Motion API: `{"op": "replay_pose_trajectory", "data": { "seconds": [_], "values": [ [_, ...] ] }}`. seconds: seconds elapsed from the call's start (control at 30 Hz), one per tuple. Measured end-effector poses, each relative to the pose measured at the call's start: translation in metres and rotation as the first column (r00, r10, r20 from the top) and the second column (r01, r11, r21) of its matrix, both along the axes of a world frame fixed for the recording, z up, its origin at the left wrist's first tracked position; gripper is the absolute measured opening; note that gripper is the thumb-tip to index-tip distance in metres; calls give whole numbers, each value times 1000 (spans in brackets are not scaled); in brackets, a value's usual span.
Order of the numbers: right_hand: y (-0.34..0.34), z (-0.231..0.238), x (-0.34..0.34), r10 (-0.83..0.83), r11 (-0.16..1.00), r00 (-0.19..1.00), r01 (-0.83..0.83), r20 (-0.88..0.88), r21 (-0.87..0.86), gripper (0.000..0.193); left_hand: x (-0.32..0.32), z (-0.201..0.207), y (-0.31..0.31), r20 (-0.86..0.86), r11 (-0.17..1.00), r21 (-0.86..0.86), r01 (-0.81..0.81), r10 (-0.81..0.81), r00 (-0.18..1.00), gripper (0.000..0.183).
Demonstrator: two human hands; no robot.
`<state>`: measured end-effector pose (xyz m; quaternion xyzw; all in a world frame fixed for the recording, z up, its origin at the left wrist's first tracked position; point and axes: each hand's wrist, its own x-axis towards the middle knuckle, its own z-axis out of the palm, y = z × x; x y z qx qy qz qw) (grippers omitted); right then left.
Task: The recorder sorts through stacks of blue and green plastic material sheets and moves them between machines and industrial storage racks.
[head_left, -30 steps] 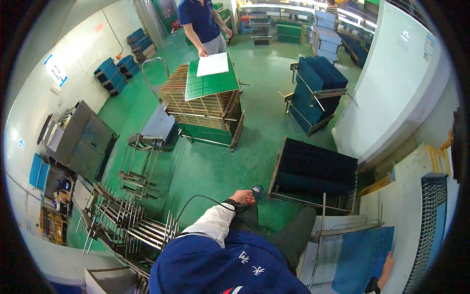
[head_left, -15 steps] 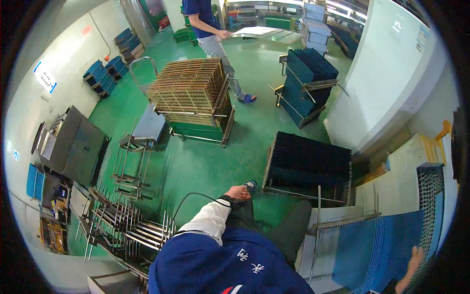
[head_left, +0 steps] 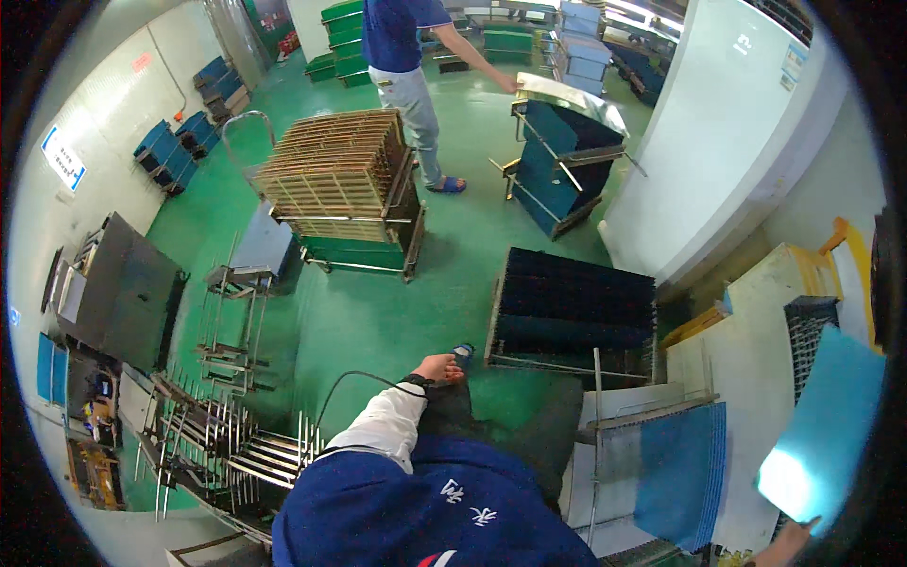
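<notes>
At the lower right, my right hand (head_left: 786, 545) grips the lower edge of a thin blue panel (head_left: 831, 425). The panel stands tilted, with a bright glare on its lower part; most of the fingers are hidden at the picture's edge. Beside it, more blue panels (head_left: 682, 472) stand upright in a rack with metal rods. A dark mesh-like rack (head_left: 811, 317) is partly behind the held panel. My left hand (head_left: 439, 368) lies on my leg, its fingers loosely extended and holding nothing.
A low rack of dark panels (head_left: 573, 298) stands ahead. Beyond it, another person (head_left: 402, 57) holds a pale sheet (head_left: 572, 97) over a rack of blue panels (head_left: 567, 142). A trolley with brownish grid panels (head_left: 331, 175) stands left of centre. Metal rod racks (head_left: 246, 444) are nearby left.
My right hand now holds one blue panel apart from the others, to the right. The other person has moved the pale sheet right, over the rack. My view has shifted slightly.
</notes>
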<state>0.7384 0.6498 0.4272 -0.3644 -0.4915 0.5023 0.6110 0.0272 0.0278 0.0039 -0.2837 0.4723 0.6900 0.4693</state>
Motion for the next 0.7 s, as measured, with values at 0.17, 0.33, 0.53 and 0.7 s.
{"op": "replay_pose_trajectory", "data": {
  "seconds": [0.17,0.33,0.53,0.7],
  "values": [
    [-9,-74,-60,257,902,815,-396,-520,-174,34,-4,-18,-27,-28,992,121,-26,30,999,18],
    [-79,-64,-111,329,849,771,-495,-546,-187,35,-1,-5,-5,-85,1000,-3,28,-28,996,31],
    [-33,-127,-51,-27,931,869,-157,-494,-328,34,-4,-3,-3,-27,997,55,61,-59,998,20],
    [-31,-118,-84,-280,899,834,54,-475,-435,45,-2,-14,-4,-46,1000,11,9,-9,999,24]
  ]
}}
